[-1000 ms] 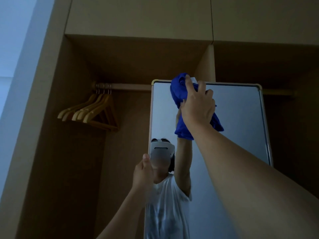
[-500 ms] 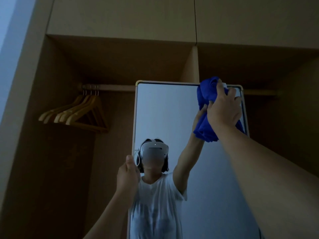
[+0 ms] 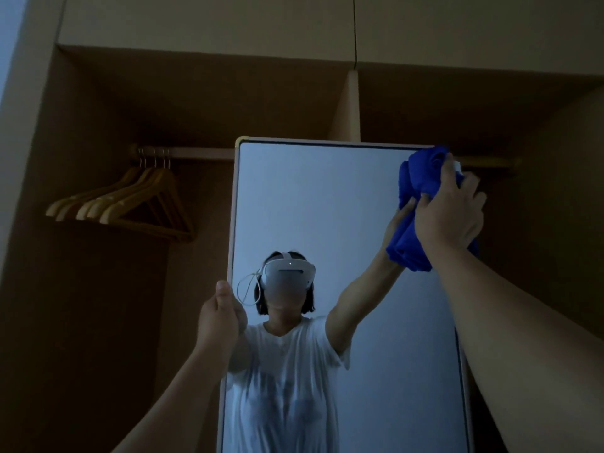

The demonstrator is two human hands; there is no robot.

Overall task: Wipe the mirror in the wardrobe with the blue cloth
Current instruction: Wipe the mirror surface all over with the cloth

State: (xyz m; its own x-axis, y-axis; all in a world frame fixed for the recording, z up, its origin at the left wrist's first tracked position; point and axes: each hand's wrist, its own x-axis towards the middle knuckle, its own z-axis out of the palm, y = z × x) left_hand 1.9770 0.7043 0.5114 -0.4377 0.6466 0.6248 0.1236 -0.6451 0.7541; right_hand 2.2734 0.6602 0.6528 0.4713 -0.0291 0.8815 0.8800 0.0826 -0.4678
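A tall mirror [image 3: 327,204] with a pale frame stands inside the wooden wardrobe. My right hand [image 3: 449,217] grips a bunched blue cloth [image 3: 413,188] and presses it against the mirror's top right corner. My left hand [image 3: 219,317] holds the mirror's left edge about halfway up, thumb on the front of the frame. The glass reflects a person in a white shirt with a headset and a raised arm.
Several wooden hangers [image 3: 130,204] hang on the rail [image 3: 196,153] at the left of the mirror. A vertical divider panel [image 3: 351,106] rises behind the mirror's top. Closed upper cabinet doors [image 3: 209,21] run along above. The wardrobe interior is dim.
My right hand has swept the blue cloth along the mirror's top edge from the left part to the top right corner. My left hand has kept its hold on the left edge.
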